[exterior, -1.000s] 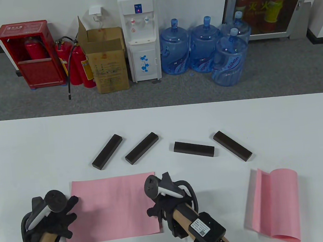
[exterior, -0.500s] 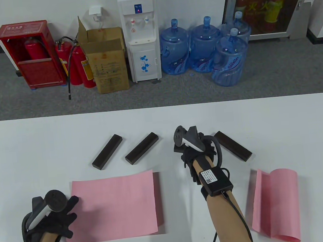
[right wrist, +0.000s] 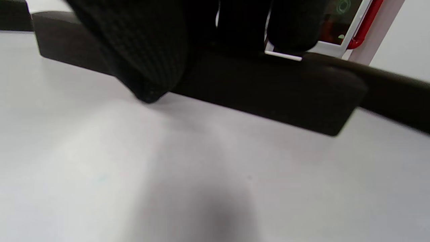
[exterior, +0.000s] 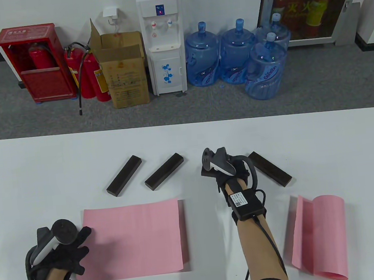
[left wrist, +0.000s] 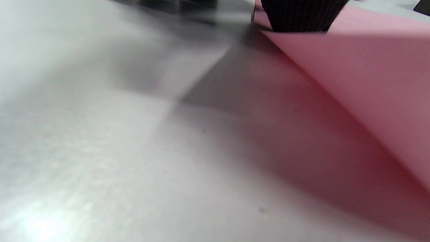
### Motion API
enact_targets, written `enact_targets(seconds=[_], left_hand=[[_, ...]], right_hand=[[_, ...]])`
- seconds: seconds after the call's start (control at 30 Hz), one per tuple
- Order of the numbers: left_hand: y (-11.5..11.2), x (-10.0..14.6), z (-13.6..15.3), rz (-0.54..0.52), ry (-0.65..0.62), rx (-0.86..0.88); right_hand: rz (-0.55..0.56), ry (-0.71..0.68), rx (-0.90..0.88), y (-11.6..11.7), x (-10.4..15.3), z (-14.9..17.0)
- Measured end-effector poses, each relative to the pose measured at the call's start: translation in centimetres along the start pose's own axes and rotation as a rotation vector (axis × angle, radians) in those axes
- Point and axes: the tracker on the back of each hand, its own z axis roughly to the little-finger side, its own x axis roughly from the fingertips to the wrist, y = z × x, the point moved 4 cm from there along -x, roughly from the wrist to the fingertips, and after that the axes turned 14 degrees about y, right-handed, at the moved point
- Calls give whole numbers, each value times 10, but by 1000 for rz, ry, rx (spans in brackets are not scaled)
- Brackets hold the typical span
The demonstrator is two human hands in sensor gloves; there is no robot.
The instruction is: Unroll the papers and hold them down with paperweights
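Currently, your left hand (exterior: 64, 254) presses spread fingers on the flat pink sheet (exterior: 134, 240), near left. Your right hand (exterior: 224, 171) grips the third paperweight (right wrist: 268, 90); next, lift it onto the sheet's curling right edge.

Right wrist cam: gloved fingers (right wrist: 141, 57) drop in from top, wrapped over a dark paperweight bar (right wrist: 275, 90) lying on the white table (right wrist: 134, 188). Thumb tip touches table at the bar's near face. Second bar (right wrist: 396, 97) behind right.
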Motion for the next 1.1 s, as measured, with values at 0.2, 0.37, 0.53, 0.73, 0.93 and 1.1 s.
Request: enact_targets(seconds=[0.2,0.37,0.53,0.73,0.93,1.1], left_hand=[[0,0,0,7,-2,12],[0,0,1,7,-5,18],[-1,-1,1,11,-8,28],[-1,-1,2,11,-8,30],[0,0,2,16,2,31],[-1,0,2,17,3,36]], right_hand=[[62,-89,-121,-35,30,-5],[1,-143,-340,-65,76,-16],[-48,-181,-394,-72,135,-39],[-113,-182,-379,-54,174,-66],[-170,-127,-314,-20,187,-87],[-158,-93,-227,1,186,-95]])
